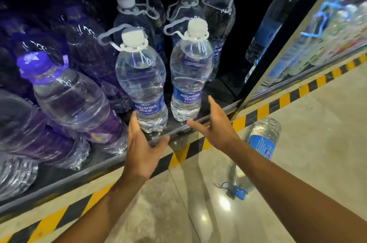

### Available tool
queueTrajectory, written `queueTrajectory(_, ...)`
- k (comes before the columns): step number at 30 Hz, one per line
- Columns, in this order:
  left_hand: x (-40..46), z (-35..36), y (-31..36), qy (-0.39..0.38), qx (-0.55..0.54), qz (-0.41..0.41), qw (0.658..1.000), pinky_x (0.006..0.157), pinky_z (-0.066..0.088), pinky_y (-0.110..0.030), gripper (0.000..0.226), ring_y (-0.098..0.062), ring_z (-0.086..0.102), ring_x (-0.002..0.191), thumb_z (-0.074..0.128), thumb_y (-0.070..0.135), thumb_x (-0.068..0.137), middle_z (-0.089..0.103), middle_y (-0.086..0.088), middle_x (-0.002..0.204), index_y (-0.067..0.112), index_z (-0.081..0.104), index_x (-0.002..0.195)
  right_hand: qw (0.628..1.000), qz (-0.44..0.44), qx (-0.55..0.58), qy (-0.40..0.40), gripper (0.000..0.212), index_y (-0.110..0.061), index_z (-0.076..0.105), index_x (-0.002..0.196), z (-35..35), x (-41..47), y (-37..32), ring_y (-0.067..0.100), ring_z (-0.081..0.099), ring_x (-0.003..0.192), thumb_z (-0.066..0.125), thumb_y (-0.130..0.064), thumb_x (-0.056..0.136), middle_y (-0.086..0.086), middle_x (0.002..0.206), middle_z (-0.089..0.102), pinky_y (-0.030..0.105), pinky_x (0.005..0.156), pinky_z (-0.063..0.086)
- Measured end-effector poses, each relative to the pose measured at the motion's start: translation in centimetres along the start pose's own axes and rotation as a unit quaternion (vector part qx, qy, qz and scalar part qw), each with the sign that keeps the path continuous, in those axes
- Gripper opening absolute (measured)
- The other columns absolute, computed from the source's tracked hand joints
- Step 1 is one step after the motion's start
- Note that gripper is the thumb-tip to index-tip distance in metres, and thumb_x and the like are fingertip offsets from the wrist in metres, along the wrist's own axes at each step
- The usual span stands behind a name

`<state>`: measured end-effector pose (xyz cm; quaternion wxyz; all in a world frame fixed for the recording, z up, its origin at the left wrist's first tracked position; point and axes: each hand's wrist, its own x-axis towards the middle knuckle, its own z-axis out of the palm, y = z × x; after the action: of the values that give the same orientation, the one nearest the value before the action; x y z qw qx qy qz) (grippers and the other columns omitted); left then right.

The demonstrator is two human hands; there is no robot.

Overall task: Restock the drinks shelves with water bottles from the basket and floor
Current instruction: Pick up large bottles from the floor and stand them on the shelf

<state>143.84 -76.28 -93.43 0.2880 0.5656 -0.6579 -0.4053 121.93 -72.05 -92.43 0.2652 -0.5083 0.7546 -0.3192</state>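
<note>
**A:** Where are the hands sitting right now?

**B:** Both are reaching toward the shelf [111,160] edge. The left grip [142,143] is spread open, fingers straight, its fingertips touching the base of the left bottle [142,84]. The right grip [213,123] is also lying open and holding nothing, just beside the right bottle [188,76].

**A:** And those two are standing where?

**B:** Upright at the front lip of the bottom shelf, side by side, more white-capped ones lining up behind. A floor bottle [262,139] with a blue label is waiting on the tiles, right of the hands.

**A:** How are they going to handle?

**B:** Full, so I'm judging them heavy. Thin clear ribbed plastic, likely giving a little under a squeeze, and the glossy label band is looking slippery. Each white cap is carrying a plastic loop handle; that, or the narrowed waist, is looking like the safest hold.

**A:** Anything else in there?

**B:** Purple-capped bottles [65,92] are leaning at the left, some lying flat. The floor is shining polished stone, edged with yellow-black tape [264,110].
</note>
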Motion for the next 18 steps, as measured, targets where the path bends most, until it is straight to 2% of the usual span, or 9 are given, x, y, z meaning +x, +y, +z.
queueTrajectory(1, -1.1, 0.1, -0.4, 0.005, 0.016, 0.015, 1.000, 0.124, 0.023, -0.036, 0.105, -0.012, 0.020, 0.153, 0.083, 0.028, 0.082, 0.019, 0.002, 0.167, 0.022, 0.014, 0.161, 1.000, 0.001, -0.017, 0.001, 0.100, -0.018, 0.019, 0.160, -0.8, -1.2, 0.7, 0.020, 0.035, 0.147, 0.076, -0.051, 0.085, 0.006, 0.157, 0.043, 0.041, 0.120, 0.034)
queueTrajectory(3, -3.3, 0.6, -1.2, 0.026, 0.036, 0.084, 0.995, 0.122, 0.020, -0.022, 0.096, -0.002, 0.021, 0.149, 0.082, 0.023, 0.082, 0.024, 0.000, 0.165, 0.017, 0.025, 0.158, 0.998, -0.009, -0.061, 0.005, 0.093, -0.018, 0.024, 0.160, -2.5, -3.6, 2.7, 0.020, 0.035, 0.147, 0.075, -0.047, 0.087, 0.004, 0.159, 0.040, 0.035, 0.119, 0.032)
queueTrajectory(5, -5.2, 1.6, -1.8, 0.002, 0.064, 0.126, 0.990, 0.116, 0.019, -0.009, 0.083, -0.005, 0.030, 0.146, 0.082, 0.018, 0.082, 0.035, -0.002, 0.159, 0.015, 0.038, 0.152, 0.995, -0.003, -0.103, -0.011, 0.085, -0.019, 0.030, 0.158, -4.7, -5.6, 4.9, 0.020, 0.037, 0.145, 0.075, -0.042, 0.089, 0.003, 0.159, 0.040, 0.029, 0.116, 0.030)
queueTrajectory(7, -6.6, 3.0, -1.5, -0.099, 0.101, 0.125, 0.982, 0.114, 0.023, -0.013, 0.072, -0.013, 0.038, 0.144, 0.080, 0.020, 0.084, 0.041, 0.004, 0.155, 0.019, 0.046, 0.148, 0.991, 0.028, -0.128, -0.040, 0.079, -0.020, 0.033, 0.157, -7.1, -7.4, 6.6, 0.022, 0.038, 0.145, 0.075, -0.036, 0.091, 0.004, 0.159, 0.040, 0.027, 0.115, 0.029)
queueTrajectory(10, -7.5, 5.6, 0.6, -0.266, 0.185, 0.155, 0.933, 0.114, 0.026, -0.016, 0.066, -0.009, 0.037, 0.145, 0.069, 0.037, 0.092, 0.037, 0.012, 0.156, 0.027, 0.040, 0.151, 0.978, 0.089, -0.168, -0.081, 0.075, -0.015, 0.038, 0.154, -11.1, -9.5, 8.6, 0.030, 0.043, 0.141, 0.076, -0.029, 0.091, 0.011, 0.155, 0.044, 0.031, 0.114, 0.033)
queueTrajectory(14, -6.1, 9.6, 5.1, -0.364, 0.229, 0.197, 0.881, 0.113, 0.033, -0.022, 0.066, -0.008, 0.037, 0.143, 0.061, 0.046, 0.096, 0.037, 0.013, 0.157, 0.031, 0.033, 0.154, 0.923, 0.116, -0.302, -0.210, 0.085, -0.017, 0.022, 0.160, -15.8, -9.7, 11.4, 0.027, 0.031, 0.149, 0.072, -0.033, 0.094, 0.008, 0.165, 0.029, 0.031, 0.117, 0.026)
queueTrajectory(18, -3.6, 14.4, 8.9, -0.446, 0.293, 0.203, 0.821, 0.114, 0.036, -0.034, 0.074, -0.019, 0.037, 0.143, 0.065, 0.048, 0.092, 0.038, 0.003, 0.155, 0.025, 0.030, 0.153, 0.872, 0.083, -0.386, -0.288, 0.095, -0.021, 0.012, 0.162, -17.8, -6.7, 13.9, 0.027, 0.029, 0.151, 0.075, -0.029, 0.091, 0.007, 0.167, 0.024, 0.035, 0.118, 0.031)
